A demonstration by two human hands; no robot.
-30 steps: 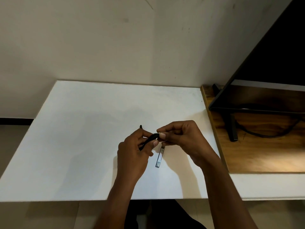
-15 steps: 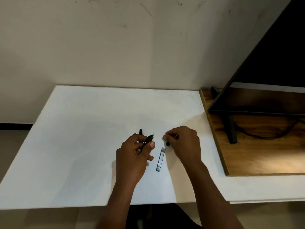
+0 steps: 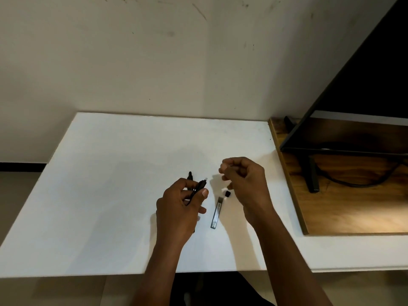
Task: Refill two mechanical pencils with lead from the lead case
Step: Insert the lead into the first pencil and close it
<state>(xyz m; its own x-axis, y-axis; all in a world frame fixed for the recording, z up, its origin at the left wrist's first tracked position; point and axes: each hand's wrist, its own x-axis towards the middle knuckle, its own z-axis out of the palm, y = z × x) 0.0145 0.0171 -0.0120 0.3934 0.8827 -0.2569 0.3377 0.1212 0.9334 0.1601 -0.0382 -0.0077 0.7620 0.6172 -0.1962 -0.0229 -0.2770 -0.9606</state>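
Clamps left hand [image 3: 176,208] fingers round a slim black plastic mechanical pencil [image 3: 201,184], uncapped end up for loading; curls right hand [image 3: 245,184] fingers, cannot tell on what, with a clear flat lead case [image 3: 216,212] lying between both.

Left grip [image 3: 181,208] hides most of the barrel of the pencil [image 3: 199,186] it holds; only the upper end shows past the fingers. A second pencil [image 3: 189,176] lies behind that grip, largely covered. Whether the curled right grip [image 3: 245,184] pinches anything is too small to tell. Dark piece [image 3: 227,193] under it: kind unclear. Forearms cut off at the lower edge.
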